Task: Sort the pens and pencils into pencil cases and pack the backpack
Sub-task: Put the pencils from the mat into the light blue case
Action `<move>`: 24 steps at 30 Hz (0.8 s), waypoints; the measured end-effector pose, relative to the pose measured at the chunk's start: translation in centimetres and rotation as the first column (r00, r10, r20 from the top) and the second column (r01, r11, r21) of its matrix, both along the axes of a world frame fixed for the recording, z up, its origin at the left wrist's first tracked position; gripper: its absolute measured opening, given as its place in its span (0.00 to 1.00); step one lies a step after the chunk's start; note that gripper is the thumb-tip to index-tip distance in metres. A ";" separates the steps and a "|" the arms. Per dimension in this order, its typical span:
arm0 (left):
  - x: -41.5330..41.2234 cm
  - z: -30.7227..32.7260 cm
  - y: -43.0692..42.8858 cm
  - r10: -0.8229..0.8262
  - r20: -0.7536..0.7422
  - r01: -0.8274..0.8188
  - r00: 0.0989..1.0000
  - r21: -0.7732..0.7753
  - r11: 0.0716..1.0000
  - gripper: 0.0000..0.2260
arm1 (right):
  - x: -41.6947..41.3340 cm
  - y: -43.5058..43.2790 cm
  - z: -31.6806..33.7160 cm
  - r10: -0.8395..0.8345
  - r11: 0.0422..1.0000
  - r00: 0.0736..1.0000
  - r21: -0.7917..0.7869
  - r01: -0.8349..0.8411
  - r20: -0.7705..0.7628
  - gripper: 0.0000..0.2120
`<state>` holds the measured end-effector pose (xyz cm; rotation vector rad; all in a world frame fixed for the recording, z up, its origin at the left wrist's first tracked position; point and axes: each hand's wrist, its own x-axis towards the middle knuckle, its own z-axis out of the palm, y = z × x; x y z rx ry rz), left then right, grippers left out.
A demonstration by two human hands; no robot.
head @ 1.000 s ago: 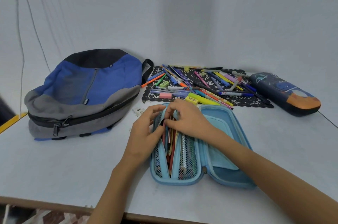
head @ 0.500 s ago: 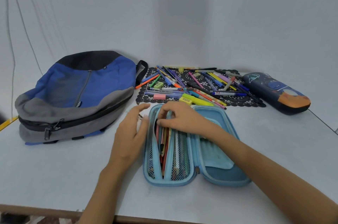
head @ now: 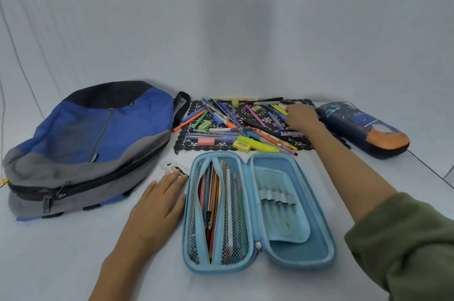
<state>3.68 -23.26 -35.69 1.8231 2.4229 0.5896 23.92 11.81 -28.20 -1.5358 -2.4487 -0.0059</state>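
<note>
A light blue pencil case (head: 290, 202) lies open in front of me, its left mesh pocket holding several pencils (head: 212, 202). My left hand (head: 157, 205) rests flat on the table just left of the case. A heap of pens and markers (head: 235, 126) covers a black lace mat (head: 181, 146) behind the case. My right hand (head: 301, 116) reaches over the mat's right end, its fingers down among the pens; whether they grip one is hidden. A closed dark blue and orange pencil case (head: 363, 129) lies at the right. A blue and grey backpack (head: 91, 146) lies at the left.
A pink eraser (head: 205, 142), a green eraser (head: 205, 125) and a yellow highlighter (head: 255, 144) lie on the mat. A small patterned sticker or paper (head: 173, 168) sits by my left fingertips. The white table (head: 61, 251) ends at a pale backdrop wall.
My right hand left the open case's mesh pocket and reached to the far right of the pen heap. My left hand let go of the case and settled flat beside it.
</note>
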 end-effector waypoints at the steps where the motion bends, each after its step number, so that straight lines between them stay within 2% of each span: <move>1: 0.0 0.0 0.0 0.003 0.008 -0.003 1.000 0.006 1.000 0.39 | 0.6 0.6 -0.3 -0.039 0.999 0.998 -0.024 0.040 0.047 0.13; 3: -0.1 0.1 0.1 0.009 0.026 -0.009 1.000 0.012 1.000 0.39 | 1.3 1.4 -1.0 -0.114 0.993 0.987 0.013 0.113 0.109 0.11; 6: -0.2 0.0 0.2 0.015 0.055 -0.017 0.998 0.028 0.999 0.38 | 1.3 1.9 -1.7 -0.157 0.981 0.974 0.136 0.135 0.165 0.10; 11: -0.5 -0.4 0.2 0.018 0.055 -0.020 0.998 0.035 0.999 0.36 | 1.2 2.3 -2.4 -0.199 0.974 0.962 0.148 0.173 0.185 0.12; 15: -0.5 -0.3 0.2 0.015 0.056 -0.017 0.998 0.039 0.999 0.36 | 1.0 2.1 -2.3 -0.170 0.984 0.979 0.076 0.162 0.115 0.11; 20: -0.5 -0.3 0.2 0.016 0.056 -0.018 0.998 0.046 0.999 0.36 | 1.4 1.9 -1.9 -0.133 0.988 0.991 -0.088 0.130 -0.034 0.12; 22: -0.5 -0.4 0.3 0.014 0.048 -0.016 0.999 0.044 0.999 0.36 | 1.5 2.0 -1.8 -0.116 0.986 0.991 -0.131 0.107 -0.061 0.09; 24: -0.5 -0.4 0.2 0.015 0.051 -0.017 0.999 0.044 0.999 0.36 | 1.6 1.7 -1.5 -0.104 0.982 0.991 -0.166 0.090 -0.079 0.02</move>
